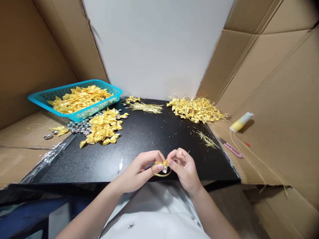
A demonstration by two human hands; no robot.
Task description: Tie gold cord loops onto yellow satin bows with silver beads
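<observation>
My left hand [139, 171] and my right hand [184, 167] meet at the near edge of the black table top [154, 139]. Together they pinch a small yellow ribbon bow [163, 164] with a silvery bead at its middle and a loop of gold cord hanging below it. Both hands have their fingers closed on the piece. A loose pile of yellow bows [103, 127] lies to the left, with silver beads [79, 126] beside it.
A teal basket [99, 109] of yellow bows sits at the back left. Cut gold cords [147, 107] and a heap of bows with cords attached [195, 109] lie at the back. Pink snips [231, 148] and a yellow spool [240, 122] rest at the right. Cardboard walls surround the table.
</observation>
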